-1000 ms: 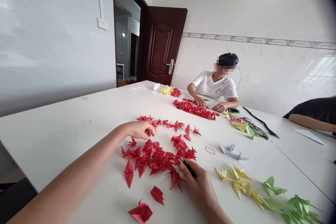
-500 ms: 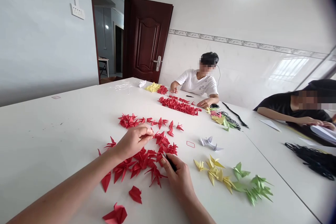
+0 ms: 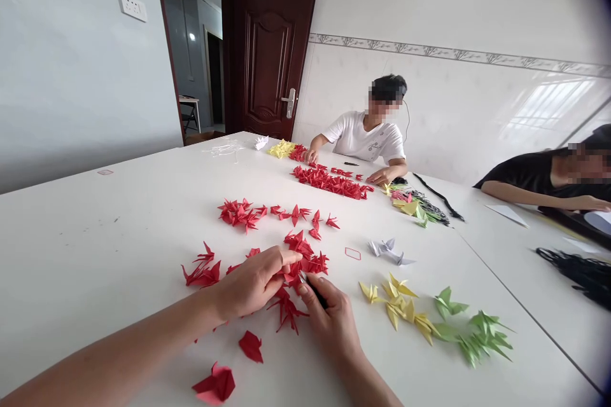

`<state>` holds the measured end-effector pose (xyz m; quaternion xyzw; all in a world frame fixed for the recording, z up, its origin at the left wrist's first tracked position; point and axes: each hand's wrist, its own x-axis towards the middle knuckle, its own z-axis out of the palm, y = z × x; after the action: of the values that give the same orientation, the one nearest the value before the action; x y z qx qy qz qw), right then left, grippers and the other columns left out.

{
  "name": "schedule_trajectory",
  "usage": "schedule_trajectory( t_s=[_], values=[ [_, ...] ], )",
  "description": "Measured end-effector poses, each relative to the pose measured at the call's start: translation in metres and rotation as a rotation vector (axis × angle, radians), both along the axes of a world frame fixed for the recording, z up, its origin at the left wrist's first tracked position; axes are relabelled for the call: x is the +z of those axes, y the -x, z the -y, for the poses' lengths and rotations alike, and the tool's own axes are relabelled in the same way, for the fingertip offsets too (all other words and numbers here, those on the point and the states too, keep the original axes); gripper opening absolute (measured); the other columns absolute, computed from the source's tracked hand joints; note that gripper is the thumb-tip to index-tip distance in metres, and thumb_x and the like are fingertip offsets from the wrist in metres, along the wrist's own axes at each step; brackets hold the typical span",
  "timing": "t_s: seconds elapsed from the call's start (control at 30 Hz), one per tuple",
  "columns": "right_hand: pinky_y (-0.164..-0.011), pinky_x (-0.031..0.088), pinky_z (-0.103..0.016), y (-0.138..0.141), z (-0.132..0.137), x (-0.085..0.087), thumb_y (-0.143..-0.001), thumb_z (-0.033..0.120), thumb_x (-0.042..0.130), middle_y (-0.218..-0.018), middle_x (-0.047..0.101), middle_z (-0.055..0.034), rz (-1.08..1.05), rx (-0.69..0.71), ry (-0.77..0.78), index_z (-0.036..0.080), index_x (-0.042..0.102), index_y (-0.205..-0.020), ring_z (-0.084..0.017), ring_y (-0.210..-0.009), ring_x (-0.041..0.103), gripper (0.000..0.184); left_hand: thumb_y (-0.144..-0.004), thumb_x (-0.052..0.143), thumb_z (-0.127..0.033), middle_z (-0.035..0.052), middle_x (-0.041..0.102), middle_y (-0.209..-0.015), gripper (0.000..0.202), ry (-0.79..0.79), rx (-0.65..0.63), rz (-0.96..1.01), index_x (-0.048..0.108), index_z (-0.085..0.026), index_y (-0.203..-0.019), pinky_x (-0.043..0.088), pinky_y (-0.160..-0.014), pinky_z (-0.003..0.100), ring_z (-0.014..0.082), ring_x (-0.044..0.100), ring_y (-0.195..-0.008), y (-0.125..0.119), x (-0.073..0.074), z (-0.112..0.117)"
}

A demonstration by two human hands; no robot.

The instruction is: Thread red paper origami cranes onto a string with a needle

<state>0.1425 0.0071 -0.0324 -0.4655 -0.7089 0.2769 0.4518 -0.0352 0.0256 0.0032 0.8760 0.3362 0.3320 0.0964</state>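
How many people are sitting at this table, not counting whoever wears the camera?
2: one in a white T-shirt at the far side, beyond the red paper cranes, one in a black top at the right edge. More may sit out of view.

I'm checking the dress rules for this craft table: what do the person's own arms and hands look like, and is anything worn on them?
The left hand and right hand are bare, with no gloves, and no ring or watch shows. The left forearm and right forearm are bare too, with no sleeve in view.
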Motion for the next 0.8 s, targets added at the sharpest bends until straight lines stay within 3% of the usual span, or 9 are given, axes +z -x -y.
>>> schedule_trajectory(
  t_s=[0.2,0.47,0.63,0.8],
  values=[
    [-0.055,0.040,-0.020,-0.0016,0.0021,-0.0025,-0.085,0.036,0.047,-0.064,0.054,-0.0008,-0.027,0.023,-0.043,0.016,0.062,-0.081,-0.013,-0.058,0.047,0.025,-0.081,0.036,0.001,0.0026,0.054,-0.091,0.050,-0.073,-0.051,-0.027,0.030,-0.026,-0.123,0.046,-0.068,0.022,0.0113,0.053,-0.076,0.0009,0.0006,-0.0003],
    [-0.055,0.042,-0.020,0.0007,0.0010,0.0000,-0.085,0.032,0.047,-0.068,0.058,-0.0014,0.021,0.081,0.003,0.017,0.063,-0.082,-0.013,-0.060,0.052,0.022,-0.084,0.038,-0.004,0.0012,0.042,-0.087,0.068,0.008,-0.101,-0.122,0.008,-0.037,-0.134,0.042,-0.063,0.021,0.0104,0.043,-0.067,0.0066,-0.0073,0.0008],
    [-0.058,0.043,-0.021,0.0008,0.0004,-0.0020,-0.085,0.032,0.047,-0.077,0.062,-0.0040,0.051,0.052,0.014,0.016,0.065,-0.087,-0.015,-0.066,0.056,0.024,-0.081,0.036,0.000,0.0021,0.041,-0.091,0.076,0.035,-0.106,-0.126,0.001,-0.042,-0.134,0.042,-0.062,0.021,0.0104,0.043,-0.067,0.0068,-0.0028,0.0018],
    [-0.057,0.043,-0.021,0.0008,0.0008,-0.0005,-0.086,0.031,0.045,-0.073,0.062,-0.0026,0.075,0.047,-0.008,0.017,0.065,-0.091,-0.014,-0.063,0.054,0.025,-0.080,0.034,0.003,0.0023,0.041,-0.094,0.082,-0.006,-0.098,-0.128,-0.005,-0.044,-0.134,0.042,-0.060,0.021,0.0098,0.041,-0.064,0.0054,0.0006,0.0040]
  ],
)
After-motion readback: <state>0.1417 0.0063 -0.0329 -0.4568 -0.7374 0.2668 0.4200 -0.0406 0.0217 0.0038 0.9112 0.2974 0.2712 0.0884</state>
